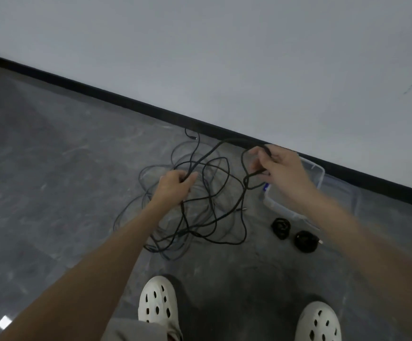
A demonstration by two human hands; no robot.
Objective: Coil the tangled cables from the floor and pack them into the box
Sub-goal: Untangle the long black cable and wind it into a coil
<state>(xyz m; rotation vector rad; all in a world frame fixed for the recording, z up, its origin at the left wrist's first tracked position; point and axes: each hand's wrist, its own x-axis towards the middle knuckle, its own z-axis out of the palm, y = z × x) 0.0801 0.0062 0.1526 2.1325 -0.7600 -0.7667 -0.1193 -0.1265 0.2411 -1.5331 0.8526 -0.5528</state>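
Left hand (175,183) fingers curl round the tangled black cable (208,153) near the clear box (321,172). Right hand (282,168) pinches the cable over the box.

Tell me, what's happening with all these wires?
A person is sorting a tangled black cable. The left hand grips strands of the heap on the floor; the right hand holds a loop lifted above it. Two coiled cables lie on the floor beside the clear box by the wall.
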